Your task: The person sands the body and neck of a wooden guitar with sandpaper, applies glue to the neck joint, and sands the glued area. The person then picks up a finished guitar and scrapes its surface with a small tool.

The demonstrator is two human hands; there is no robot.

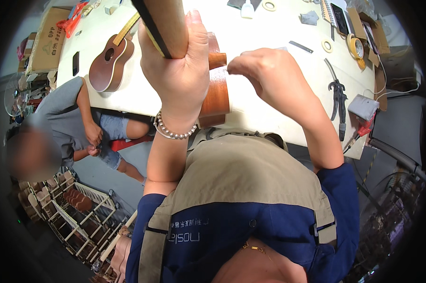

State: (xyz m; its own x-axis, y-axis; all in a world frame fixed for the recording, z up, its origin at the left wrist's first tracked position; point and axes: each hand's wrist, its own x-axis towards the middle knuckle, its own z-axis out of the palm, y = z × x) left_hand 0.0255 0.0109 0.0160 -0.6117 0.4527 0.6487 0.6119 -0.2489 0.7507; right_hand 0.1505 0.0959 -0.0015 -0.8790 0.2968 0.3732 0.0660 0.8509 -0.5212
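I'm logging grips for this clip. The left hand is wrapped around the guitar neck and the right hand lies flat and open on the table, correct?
Not quite. The left hand does grip the guitar neck, but the right hand is not flat on the table: its fingertips are pinched together beside the guitar body, as the head view shows.

Held ukulele (pixel 216 89) on table (pixel 269 108) centre; second ukulele (pixel 110 63) left; pliers (pixel 339 99) right; tape rolls (pixel 327 45) behind.

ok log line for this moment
left hand: grips ukulele neck | right hand: pinched at ukulele body | white table: second ukulele, pliers
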